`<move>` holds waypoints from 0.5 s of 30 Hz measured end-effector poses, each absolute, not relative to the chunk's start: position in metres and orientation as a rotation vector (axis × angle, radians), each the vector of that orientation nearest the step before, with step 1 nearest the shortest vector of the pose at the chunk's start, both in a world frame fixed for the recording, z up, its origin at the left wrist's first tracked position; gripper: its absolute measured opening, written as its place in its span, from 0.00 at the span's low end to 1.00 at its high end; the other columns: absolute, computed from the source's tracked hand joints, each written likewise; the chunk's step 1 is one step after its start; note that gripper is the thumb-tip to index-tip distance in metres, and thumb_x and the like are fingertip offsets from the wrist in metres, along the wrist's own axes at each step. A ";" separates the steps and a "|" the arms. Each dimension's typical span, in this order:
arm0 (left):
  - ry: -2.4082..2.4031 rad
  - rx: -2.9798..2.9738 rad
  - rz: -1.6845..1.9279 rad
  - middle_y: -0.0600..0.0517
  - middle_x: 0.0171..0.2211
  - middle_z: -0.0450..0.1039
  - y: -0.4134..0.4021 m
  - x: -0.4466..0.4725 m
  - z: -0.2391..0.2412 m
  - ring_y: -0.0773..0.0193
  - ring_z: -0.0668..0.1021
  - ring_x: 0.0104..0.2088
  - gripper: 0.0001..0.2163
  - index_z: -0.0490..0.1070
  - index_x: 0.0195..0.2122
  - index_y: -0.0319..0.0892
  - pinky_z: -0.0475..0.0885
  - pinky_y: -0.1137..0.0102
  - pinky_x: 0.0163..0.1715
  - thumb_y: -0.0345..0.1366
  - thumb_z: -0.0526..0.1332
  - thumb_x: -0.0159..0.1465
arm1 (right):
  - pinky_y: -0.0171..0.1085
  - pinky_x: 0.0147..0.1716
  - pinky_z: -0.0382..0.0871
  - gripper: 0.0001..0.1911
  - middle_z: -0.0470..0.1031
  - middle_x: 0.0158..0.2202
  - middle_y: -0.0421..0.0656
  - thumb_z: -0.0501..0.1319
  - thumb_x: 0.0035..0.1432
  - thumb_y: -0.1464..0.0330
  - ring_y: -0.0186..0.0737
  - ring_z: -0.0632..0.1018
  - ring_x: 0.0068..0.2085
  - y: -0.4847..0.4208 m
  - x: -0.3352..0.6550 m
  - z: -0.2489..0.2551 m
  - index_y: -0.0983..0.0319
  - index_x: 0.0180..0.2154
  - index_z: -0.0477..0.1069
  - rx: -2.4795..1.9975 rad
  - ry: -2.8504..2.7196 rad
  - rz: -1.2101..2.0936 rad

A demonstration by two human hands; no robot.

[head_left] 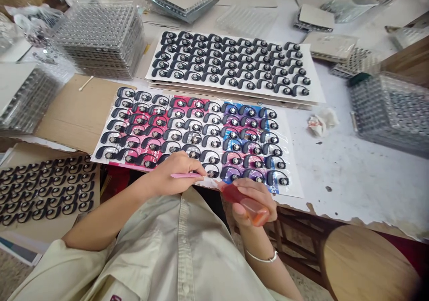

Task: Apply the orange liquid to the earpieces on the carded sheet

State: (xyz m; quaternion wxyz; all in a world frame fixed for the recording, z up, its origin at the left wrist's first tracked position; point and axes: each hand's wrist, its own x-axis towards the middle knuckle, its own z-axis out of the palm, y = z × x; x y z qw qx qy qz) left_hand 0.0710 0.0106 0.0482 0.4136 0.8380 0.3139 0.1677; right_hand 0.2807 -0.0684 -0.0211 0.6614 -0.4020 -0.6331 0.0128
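Note:
My left hand (176,172) is closed in a pinch on a thin pink stick (185,175). Its tip points at the near row of black ear-hook earpieces (214,160). These lie in rows on a pink and blue sheet (291,167) at the table's front edge. My right hand (252,199) is wrapped round a small red-orange bottle (246,202) lying tilted, with its nozzle toward the stick's tip. A thin bracelet (263,259) is on that wrist.
A second white sheet (315,86) of the same earpieces lies behind the first, and a third sheet (43,187) is at lower left. Stacks of clear blister trays (100,39) stand at the back left and right (390,111). Crumpled tissue (322,122) and a cotton swab (86,83) lie nearby. A round wooden stool (365,265) is at lower right.

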 end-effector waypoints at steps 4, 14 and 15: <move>0.789 2.082 0.411 0.56 0.35 0.80 0.011 0.071 0.048 0.67 0.78 0.32 0.04 0.77 0.35 0.44 0.64 0.70 0.44 0.32 0.62 0.62 | 0.39 0.19 0.73 0.16 0.73 0.27 0.42 0.63 0.54 0.58 0.39 0.76 0.26 -0.068 0.278 -0.019 0.63 0.39 0.72 -0.886 -1.463 -0.026; 0.796 2.076 0.447 0.56 0.34 0.80 0.010 0.070 0.049 0.68 0.77 0.31 0.04 0.77 0.34 0.44 0.67 0.72 0.42 0.32 0.63 0.61 | 0.38 0.20 0.75 0.17 0.74 0.27 0.43 0.63 0.55 0.58 0.38 0.77 0.26 -0.067 0.276 -0.016 0.64 0.40 0.72 -0.885 -1.525 -0.110; 0.796 2.078 0.452 0.56 0.34 0.80 0.010 0.070 0.049 0.68 0.77 0.31 0.04 0.77 0.34 0.44 0.67 0.71 0.42 0.31 0.63 0.61 | 0.38 0.19 0.75 0.17 0.74 0.27 0.43 0.63 0.55 0.58 0.38 0.76 0.26 -0.067 0.276 -0.015 0.64 0.40 0.72 -0.876 -1.530 -0.117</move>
